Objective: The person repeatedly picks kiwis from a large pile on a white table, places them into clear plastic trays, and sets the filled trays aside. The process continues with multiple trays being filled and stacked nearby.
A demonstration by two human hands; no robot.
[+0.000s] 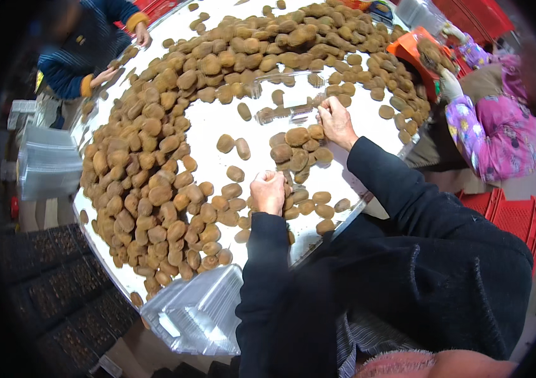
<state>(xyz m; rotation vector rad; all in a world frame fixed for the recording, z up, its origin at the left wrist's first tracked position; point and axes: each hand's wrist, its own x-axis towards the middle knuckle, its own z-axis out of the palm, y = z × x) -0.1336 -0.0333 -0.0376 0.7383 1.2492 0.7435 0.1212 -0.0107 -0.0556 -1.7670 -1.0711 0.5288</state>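
Kiwifruits in great number cover a white table. My right hand point(336, 122) is curled at the right end of a clear plastic clamshell container point(291, 101), close to a small cluster of kiwifruits point(297, 149). Whether its fingers hold the container's edge is unclear. Below that cluster, my left hand point(269, 191) has its fingers curled down near a kiwifruit by the fingertips; its grip is partly hidden. Several loose kiwifruits point(324, 211) lie to its right, near the table edge. The long heap of kiwifruits point(154, 156) curves around the left and far side.
Stacked clear plastic containers point(202, 314) stand at the near left edge, with another stack point(48, 160) beyond the left side. Two people work across the table; the one at right holds kiwifruits above an orange basket point(403, 49). Red crates point(509, 217) stand at right, dark crates point(60, 283) at left.
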